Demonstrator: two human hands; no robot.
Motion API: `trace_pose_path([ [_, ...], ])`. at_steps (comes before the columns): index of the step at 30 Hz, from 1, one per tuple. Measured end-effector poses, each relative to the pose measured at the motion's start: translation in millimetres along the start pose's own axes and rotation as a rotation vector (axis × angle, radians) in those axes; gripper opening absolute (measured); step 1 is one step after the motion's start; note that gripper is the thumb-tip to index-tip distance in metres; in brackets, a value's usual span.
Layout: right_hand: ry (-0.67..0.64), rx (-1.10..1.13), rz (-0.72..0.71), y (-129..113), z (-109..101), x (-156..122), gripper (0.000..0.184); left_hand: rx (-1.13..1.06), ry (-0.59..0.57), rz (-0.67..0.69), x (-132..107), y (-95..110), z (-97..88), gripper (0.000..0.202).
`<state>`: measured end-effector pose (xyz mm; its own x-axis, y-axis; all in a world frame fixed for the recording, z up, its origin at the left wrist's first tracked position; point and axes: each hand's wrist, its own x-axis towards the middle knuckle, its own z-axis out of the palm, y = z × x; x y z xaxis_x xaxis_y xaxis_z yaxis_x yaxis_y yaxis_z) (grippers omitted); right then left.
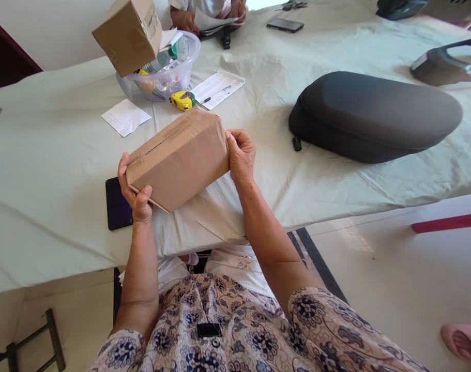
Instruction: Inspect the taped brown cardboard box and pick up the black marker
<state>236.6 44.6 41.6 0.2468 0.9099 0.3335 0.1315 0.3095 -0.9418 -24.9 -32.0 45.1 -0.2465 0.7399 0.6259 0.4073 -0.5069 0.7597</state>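
Holding: a cardboard box (179, 160) gripped between both hands, above the edge of the table, tilted with its left end lower.

Box state: formed and closed in shape; a dark gap runs along the seam of the upper face, and a flap edge juts at the lower corner. Sealing of that seam is not evident; whether any tape lies on it cannot be told.

Left hand: the left hand (133, 188) is at the box's lower end, its fingers (142, 199) together and clamped under the corner, with the thumb up the end face.

Right hand: the right hand (241, 155) caps the opposite end, its fingers (235, 139) together and curled over the top edge.

Things about: a second carton (128, 36) leans on a clear plastic bowl (177, 67). A yellow tape measure (183, 101) lies just beside the bowl, near a printed sheet (219, 88) with a pen (215, 94) on it. A white slip (125, 117) lies to the left.

Rest: a black padded case (375, 118) sits on the pale tablecloth (45, 155), and a dark tablet (118, 204) lies under the left hand. A co-worker's hands (184, 19) hold papers at the far side.
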Motion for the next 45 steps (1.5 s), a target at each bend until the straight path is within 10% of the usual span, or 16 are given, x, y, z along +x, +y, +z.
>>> trace_pose_path([
  [27,-0.142,0.257,0.023,-12.2,11.2,-10.6,0.058,-0.209,0.18,-0.114,2.1,5.2,4.5,0.082],
  [34,-0.101,0.423,-0.207,-8.6,14.4,-9.9,0.046,-0.464,0.137,-0.35,4.2,14.3,12.6,0.088],
  [45,-0.052,0.264,-0.374,-17.1,14.8,-21.4,0.042,-0.391,0.266,-0.259,3.5,10.1,9.4,0.06],
])
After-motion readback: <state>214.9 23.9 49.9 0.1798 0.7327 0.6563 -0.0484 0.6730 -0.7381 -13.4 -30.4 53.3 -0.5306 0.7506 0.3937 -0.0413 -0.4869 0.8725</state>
